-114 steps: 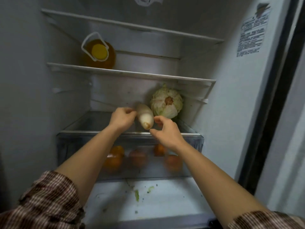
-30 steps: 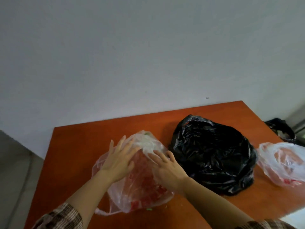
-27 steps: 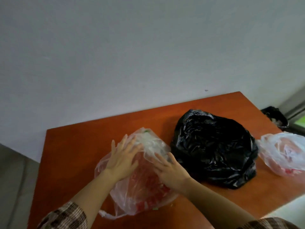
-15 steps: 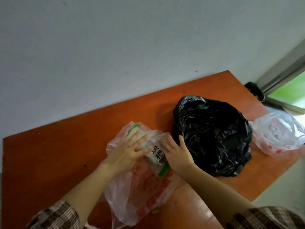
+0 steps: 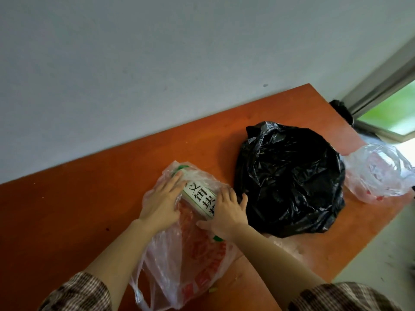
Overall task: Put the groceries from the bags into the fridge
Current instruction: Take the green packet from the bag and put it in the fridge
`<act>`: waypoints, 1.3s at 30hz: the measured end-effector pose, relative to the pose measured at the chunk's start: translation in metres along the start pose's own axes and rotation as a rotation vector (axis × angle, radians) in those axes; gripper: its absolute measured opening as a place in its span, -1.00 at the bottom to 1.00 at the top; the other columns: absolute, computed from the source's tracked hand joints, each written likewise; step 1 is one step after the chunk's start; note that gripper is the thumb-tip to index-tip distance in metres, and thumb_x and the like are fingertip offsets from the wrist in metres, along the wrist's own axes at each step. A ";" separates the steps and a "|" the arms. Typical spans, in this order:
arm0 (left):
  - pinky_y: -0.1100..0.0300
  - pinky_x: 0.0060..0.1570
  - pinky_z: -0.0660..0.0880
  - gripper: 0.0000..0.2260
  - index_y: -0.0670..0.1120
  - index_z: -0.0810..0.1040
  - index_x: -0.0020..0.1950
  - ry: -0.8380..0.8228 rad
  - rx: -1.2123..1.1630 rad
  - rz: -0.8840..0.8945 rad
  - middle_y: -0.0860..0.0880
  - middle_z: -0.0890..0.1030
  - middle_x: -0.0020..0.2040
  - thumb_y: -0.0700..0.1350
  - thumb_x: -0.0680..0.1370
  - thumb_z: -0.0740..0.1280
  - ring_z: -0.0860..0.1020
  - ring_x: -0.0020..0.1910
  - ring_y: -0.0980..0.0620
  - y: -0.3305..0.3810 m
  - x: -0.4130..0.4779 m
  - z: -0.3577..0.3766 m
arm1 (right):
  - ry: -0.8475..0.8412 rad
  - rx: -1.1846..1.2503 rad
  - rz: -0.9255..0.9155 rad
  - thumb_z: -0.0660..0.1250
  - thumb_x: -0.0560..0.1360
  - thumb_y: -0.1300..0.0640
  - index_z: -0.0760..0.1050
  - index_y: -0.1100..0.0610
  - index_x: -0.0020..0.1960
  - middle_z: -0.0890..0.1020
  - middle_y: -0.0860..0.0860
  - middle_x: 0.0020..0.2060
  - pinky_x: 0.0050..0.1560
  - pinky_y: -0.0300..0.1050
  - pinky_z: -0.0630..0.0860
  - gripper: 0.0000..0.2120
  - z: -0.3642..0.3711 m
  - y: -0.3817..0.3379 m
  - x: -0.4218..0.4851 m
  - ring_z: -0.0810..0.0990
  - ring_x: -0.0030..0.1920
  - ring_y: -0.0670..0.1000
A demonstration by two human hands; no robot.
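On the orange table [image 5: 89, 209], near its front edge, a clear bag [image 5: 197, 261] with red print is laid flat. A packet [image 5: 199, 198] with a white label, black characters and a green edge is lodged in the bag's upper part. The left hand [image 5: 160, 205] is laid flat on the plastic over the packet's left side, fingers straight and close together, pointed towards the wall [image 5: 157, 63]. The right hand [image 5: 226, 212] is set on the packet's right end, fingers spread and slightly bent over it, thumb stretched along the near edge; whether the packet is truly gripped cannot be told. Just right of this hand a crumpled black bag [image 5: 289, 182] is seen, close against the outermost finger. Farther right, at the table's end, a second clear bag [image 5: 379, 173] with red showing is placed just beside the black one. Plaid sleeves [image 5: 78, 295] are seen at the bottom edge. At the upper right a window [image 5: 395, 111] is seen, green beyond it.
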State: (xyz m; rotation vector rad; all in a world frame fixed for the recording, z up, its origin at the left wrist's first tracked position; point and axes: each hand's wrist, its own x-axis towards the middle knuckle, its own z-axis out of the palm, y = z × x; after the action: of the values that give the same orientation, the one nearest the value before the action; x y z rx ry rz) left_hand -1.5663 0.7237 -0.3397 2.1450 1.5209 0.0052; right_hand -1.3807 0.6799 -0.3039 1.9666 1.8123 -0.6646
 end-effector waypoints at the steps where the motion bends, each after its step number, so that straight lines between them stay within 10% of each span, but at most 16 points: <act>1: -0.17 0.45 0.11 -0.19 0.25 -0.08 0.53 -0.014 0.003 0.006 0.24 -0.26 0.52 -0.17 0.46 0.30 -0.23 0.50 0.08 -0.002 -0.001 0.000 | 0.014 0.014 0.010 0.28 0.38 -0.40 -0.03 0.19 0.55 0.03 0.11 0.53 0.45 0.34 -0.18 0.02 0.000 -0.003 0.002 -0.07 0.53 0.18; 12: -0.01 0.34 0.35 -0.36 0.17 0.35 0.43 -0.014 -0.255 0.039 0.12 0.37 0.45 -0.09 0.38 0.43 0.25 0.47 0.05 -0.017 0.002 -0.009 | -0.297 -0.093 -0.095 0.40 0.28 -0.18 0.52 0.15 -0.16 0.34 0.03 0.29 0.39 0.36 -0.06 -0.60 -0.054 0.016 0.005 0.16 0.34 0.15; 22: 0.15 0.35 0.28 -0.46 0.13 0.40 0.41 0.024 -0.291 0.059 0.13 0.40 0.43 0.09 0.45 0.42 0.29 0.44 0.11 -0.023 0.001 0.000 | 0.168 -0.366 -0.279 0.24 0.51 -0.07 0.52 0.15 0.19 0.32 0.09 0.32 0.36 0.22 0.06 -0.62 -0.036 -0.027 -0.004 0.17 0.34 0.16; 30: 0.01 0.39 0.27 -0.39 0.17 0.14 0.51 -0.102 -0.091 0.093 0.11 0.14 0.55 0.14 0.51 0.30 0.12 0.52 0.04 -0.017 -0.002 -0.008 | 0.042 0.160 -0.131 0.24 0.49 -0.25 0.46 0.03 -0.14 0.40 0.00 0.03 0.20 0.13 0.24 -0.66 -0.061 0.007 -0.023 0.27 0.14 0.08; 34: 0.00 0.40 0.26 -0.30 0.14 0.08 0.52 -0.190 -0.061 0.127 0.03 0.17 0.55 0.13 0.45 0.30 0.15 0.51 0.03 -0.013 -0.006 -0.011 | 0.206 0.861 -0.231 0.40 0.49 -0.01 0.50 -0.21 -0.33 0.58 0.02 -0.04 0.02 -0.01 0.53 -0.76 -0.085 0.019 -0.059 0.57 0.02 0.04; 39: 0.02 0.47 0.15 -0.45 0.14 0.38 0.38 0.062 -0.084 0.130 0.08 0.08 0.57 0.25 0.41 0.19 0.02 0.54 0.07 0.012 -0.027 -0.026 | 0.349 1.427 -0.271 0.36 0.53 0.22 0.61 0.12 0.04 0.71 0.01 -0.06 -0.07 -0.19 0.61 -0.89 -0.113 0.041 -0.101 0.69 -0.03 -0.02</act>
State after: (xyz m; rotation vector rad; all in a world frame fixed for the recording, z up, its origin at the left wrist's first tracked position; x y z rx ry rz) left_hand -1.5731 0.7072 -0.3050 2.1906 1.3869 0.1791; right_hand -1.3359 0.6585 -0.1546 2.7083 1.9829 -2.2932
